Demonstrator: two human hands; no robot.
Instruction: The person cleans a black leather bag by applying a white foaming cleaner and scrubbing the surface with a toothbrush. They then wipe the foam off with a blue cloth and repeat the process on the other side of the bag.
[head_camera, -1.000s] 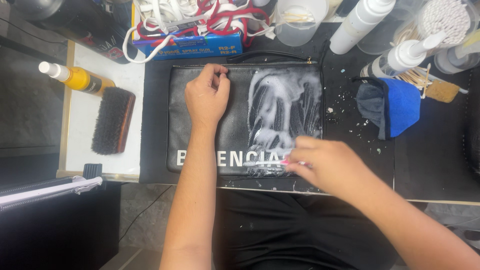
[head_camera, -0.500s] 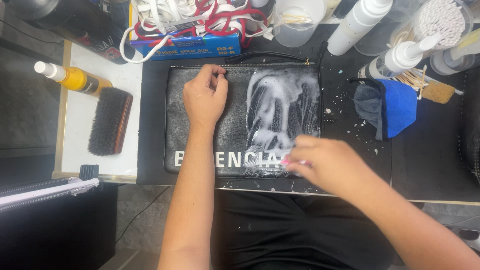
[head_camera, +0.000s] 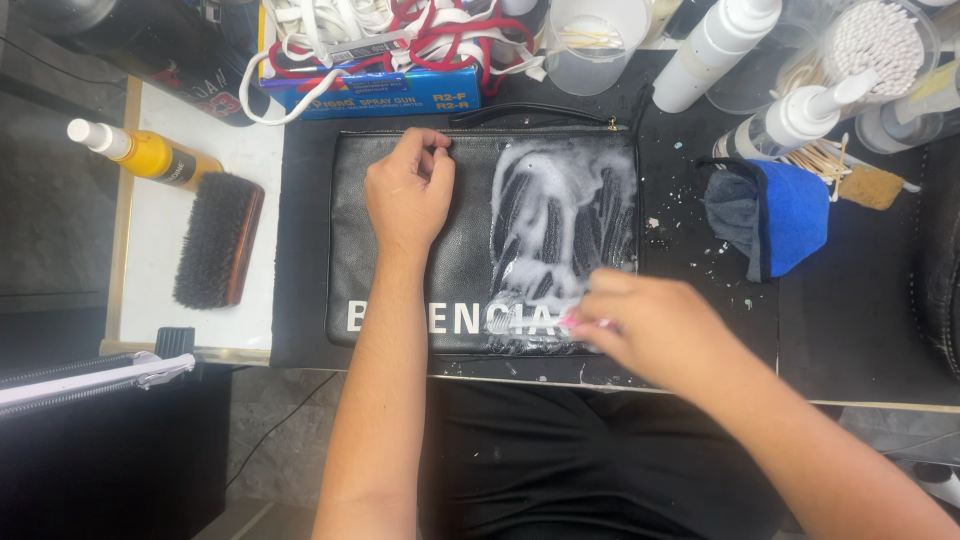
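Black work surface (head_camera: 860, 330), cluttered along the far edge. At left, a dark bristle brush with wooden back (head_camera: 218, 240). Flat black leather zip pouch (head_camera: 420, 270) lies centre, long axis left-right, zipper edge away from the person. Left hand (head_camera: 408, 190) presses flat on it, fingers curled, holding nothing. White foam (head_camera: 560, 215) covers its right part. Right hand (head_camera: 650, 330), blurred, pinches a small pink-handled tool (head_camera: 582, 322) at the foamy lower edge. Blue cloth (head_camera: 785, 215) at right.

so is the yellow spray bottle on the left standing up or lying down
Lying down. The yellow spray bottle rests on its side on the white board, nozzle pointing left, above the brush.
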